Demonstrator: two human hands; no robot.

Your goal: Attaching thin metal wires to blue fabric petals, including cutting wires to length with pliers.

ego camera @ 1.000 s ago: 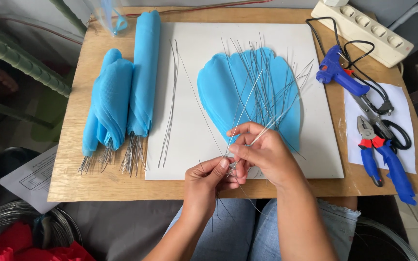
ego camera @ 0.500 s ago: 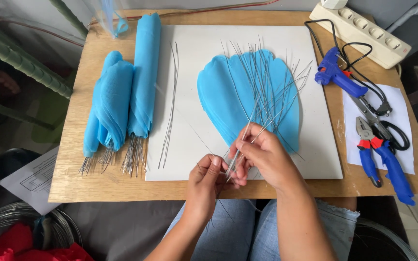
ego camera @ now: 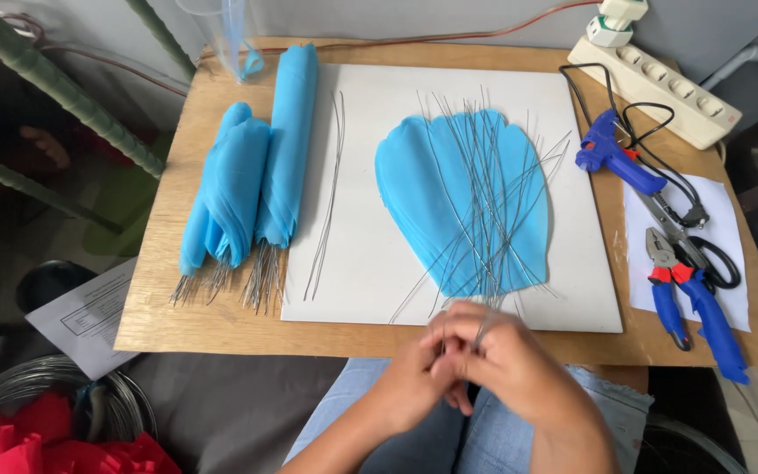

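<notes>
Head view, the only one: both hands meet at approx 6 o'clock of the wooden board point(ego camera: 221, 325), just off its near edge and over the lap. Right hand point(ego camera: 519, 364) lies over the left hand point(ego camera: 414, 386), fingers of both curled in tight; a short bit of thin wire point(ego camera: 482, 332) shows betw. the right fingers, so the right looks pinched shut on it. Left fingers are closed too, but whether they grip the same wire I can't tell, since the right hand covers them. Directly at 12 o'clock from the hands, on the white sheet point(ego camera: 379, 263), lies a blue fan-shaped fabric piece point(ego camera: 414, 189) w/ a loose scatter of long wires point(ego camera: 484, 202) crossing it, their near ends reaching almost to the knuckles. At 10 o'clock, two rolled blue fabric bundles point(ego camera: 247, 184) w/ wire stems poking out the near end; a couple of spare wires point(ego camera: 326, 202) lie beside them. At 2 o'clock: blue glue gun point(ego camera: 616, 158), power strip point(ego camera: 660, 83); at 3 o'clock pliers point(ego camera: 673, 290) and scissors point(ego camera: 704, 254) on a paper. Judgement on handling: the wire is v. light, springy, thin, probably slick and easy to lose; ends could prick. Best pinched near one end w/ fingertip pads, other hand steadying further along.
</notes>
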